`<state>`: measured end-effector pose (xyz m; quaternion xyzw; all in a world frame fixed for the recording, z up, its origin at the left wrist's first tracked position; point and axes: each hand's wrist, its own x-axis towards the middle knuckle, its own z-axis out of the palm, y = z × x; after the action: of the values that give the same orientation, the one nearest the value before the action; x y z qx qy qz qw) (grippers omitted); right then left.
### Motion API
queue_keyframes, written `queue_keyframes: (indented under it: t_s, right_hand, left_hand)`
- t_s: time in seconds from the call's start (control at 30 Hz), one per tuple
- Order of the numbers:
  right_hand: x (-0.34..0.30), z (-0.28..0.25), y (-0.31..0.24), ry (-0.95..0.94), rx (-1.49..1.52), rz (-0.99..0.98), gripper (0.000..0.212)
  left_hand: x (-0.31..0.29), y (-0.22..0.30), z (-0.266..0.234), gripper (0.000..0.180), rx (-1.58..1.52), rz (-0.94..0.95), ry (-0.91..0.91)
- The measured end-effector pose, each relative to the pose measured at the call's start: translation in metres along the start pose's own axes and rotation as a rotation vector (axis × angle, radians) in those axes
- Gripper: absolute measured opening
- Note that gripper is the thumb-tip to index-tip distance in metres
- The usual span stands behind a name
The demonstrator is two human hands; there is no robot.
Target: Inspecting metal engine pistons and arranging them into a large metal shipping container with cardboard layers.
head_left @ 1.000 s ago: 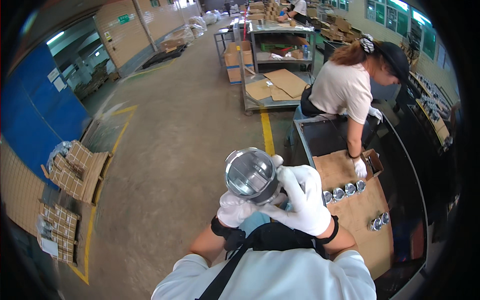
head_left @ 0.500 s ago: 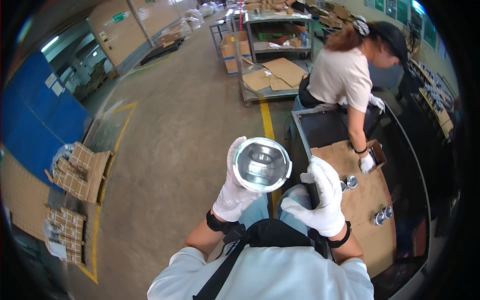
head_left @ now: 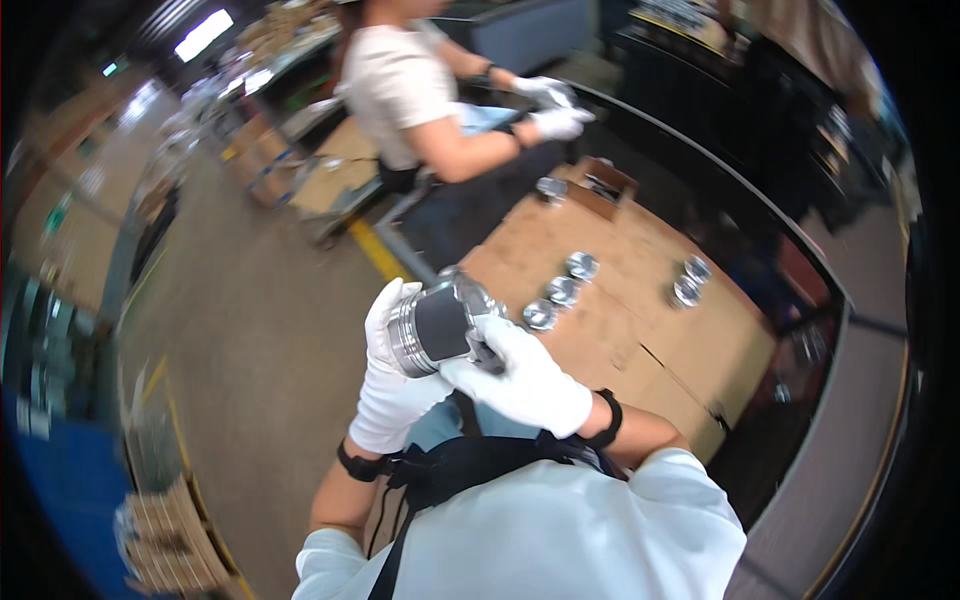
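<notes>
A metal piston (head_left: 437, 325) with ring grooves and a dark patch on its side is held in front of my chest, lying on its side. My left hand (head_left: 392, 395), in a white glove, wraps the grooved end. My gloved right hand (head_left: 525, 378) grips the other end, its fingers around the lower edge. Just beyond, three more pistons (head_left: 562, 291) stand in a slanting row on a brown cardboard sheet (head_left: 625, 345). Two others (head_left: 687, 291) stand farther right on it.
A co-worker (head_left: 405, 95) in white gloves stands at the table's far side, hands together. Near them are a small open cardboard box (head_left: 600, 188) and one piston (head_left: 551, 190). A raised dark metal rim (head_left: 735, 205) borders the table. Wrapped boxes on a pallet (head_left: 175, 545) stand lower left.
My view has turned right toward the table. The piston has tipped from open end up to side up, and my right hand has closed on it. The co-worker's hand has left the box.
</notes>
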<state>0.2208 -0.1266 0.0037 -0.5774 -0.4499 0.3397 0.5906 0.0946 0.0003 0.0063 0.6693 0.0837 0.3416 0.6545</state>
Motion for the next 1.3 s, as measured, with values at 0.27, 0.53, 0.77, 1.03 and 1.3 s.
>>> queue_keyframes:
  t_s: [0.27, 0.53, 0.77, 1.03, 1.3]
  right_hand:
    - [-0.049, -0.14, 0.136, 0.454, 0.393, 0.515, 0.034]
    - [-0.114, -0.291, 0.45, 0.911, 0.473, 0.676, 0.015]
    - [-0.123, -0.319, 0.492, 0.817, -0.663, 0.97, 0.034]
    - [-0.024, -0.165, 0.424, 0.614, -0.665, 0.771, 0.037]
    - [0.093, -0.152, 0.55, 0.685, 1.043, 0.91, 0.02]
  left_hand:
    - [-0.009, -0.031, -0.008, 0.06, 0.619, -0.311, -1.153]
    - [-0.074, -0.021, -0.028, 0.046, 0.455, -0.793, -0.726]
    - [-0.098, -0.013, -0.013, 0.044, 0.341, -0.939, -0.418]
    - [-0.116, -0.015, -0.017, 0.041, 0.38, -0.978, -0.329]
    - [-0.112, -0.022, -0.024, 0.037, 0.335, -0.901, -0.39]
